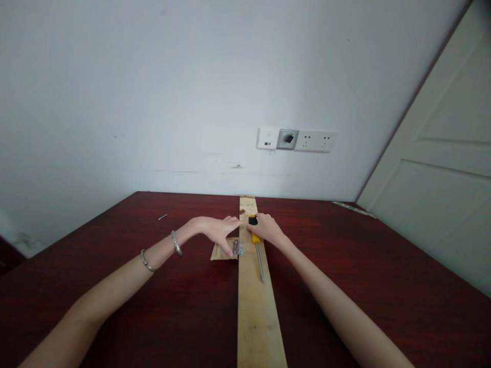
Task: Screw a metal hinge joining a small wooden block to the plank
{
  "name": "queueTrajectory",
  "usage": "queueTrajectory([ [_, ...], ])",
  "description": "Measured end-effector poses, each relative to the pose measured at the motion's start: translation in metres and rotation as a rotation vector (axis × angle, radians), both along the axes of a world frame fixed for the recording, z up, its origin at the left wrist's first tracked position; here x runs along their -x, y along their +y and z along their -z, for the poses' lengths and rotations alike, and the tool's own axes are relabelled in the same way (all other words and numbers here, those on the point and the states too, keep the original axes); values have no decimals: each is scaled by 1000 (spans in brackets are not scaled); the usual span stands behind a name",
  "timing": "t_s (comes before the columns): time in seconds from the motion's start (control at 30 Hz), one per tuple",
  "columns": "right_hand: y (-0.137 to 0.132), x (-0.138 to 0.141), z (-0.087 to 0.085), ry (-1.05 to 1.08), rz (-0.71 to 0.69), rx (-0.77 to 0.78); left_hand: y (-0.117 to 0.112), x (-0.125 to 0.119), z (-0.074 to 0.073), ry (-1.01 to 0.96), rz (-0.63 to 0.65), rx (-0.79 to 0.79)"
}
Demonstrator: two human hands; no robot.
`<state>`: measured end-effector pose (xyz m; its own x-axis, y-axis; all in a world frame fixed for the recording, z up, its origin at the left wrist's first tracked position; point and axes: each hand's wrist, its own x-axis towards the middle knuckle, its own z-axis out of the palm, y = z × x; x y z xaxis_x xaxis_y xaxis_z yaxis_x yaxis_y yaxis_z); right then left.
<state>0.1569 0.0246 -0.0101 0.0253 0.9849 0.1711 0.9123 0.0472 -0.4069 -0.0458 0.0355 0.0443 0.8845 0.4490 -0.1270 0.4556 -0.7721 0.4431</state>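
A long pale wooden board (255, 317) runs away from me across the dark red table. At its left edge sits a small metal hinge (240, 248), partly over a piece of brown cardboard (222, 253). My left hand (217, 230) spreads over the cardboard, thumb down by the hinge and the other fingers reaching the board's edge; whether the thumb presses on the metal I cannot tell. Closed around the yellow and black handle of a screwdriver (255, 238) is my right hand (269, 229). Its shaft lies along the board, tip pointing toward me.
A small metal screw or nail (163, 216) lies on the table (126, 245) to the left. A thin pale strip (353, 209) is at the back right. Behind stands a white wall with sockets (314, 141), and a white door (441, 168) is on the right.
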Motion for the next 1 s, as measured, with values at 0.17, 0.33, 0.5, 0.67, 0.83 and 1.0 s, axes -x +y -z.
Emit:
queueTrajectory([
  [0.17,-2,-3,-1,15,-38,-23,0,1,8,-48,6,-14],
  [0.33,-5,-5,-13,73,-82,-73,-4,4,22,-21,-12,-28],
  [0.5,-13,-11,-43,187,-139,-256,-9,4,27,-67,-27,7],
  [0.67,-28,-14,-75,457,-177,-455,-12,7,29,-101,-64,37],
  [0.83,-47,-11,-89,571,-255,-674,-12,8,35,-121,-94,38],
  [1.0,-59,-2,-92,573,-332,-758,-14,6,38,-64,-120,22],
])
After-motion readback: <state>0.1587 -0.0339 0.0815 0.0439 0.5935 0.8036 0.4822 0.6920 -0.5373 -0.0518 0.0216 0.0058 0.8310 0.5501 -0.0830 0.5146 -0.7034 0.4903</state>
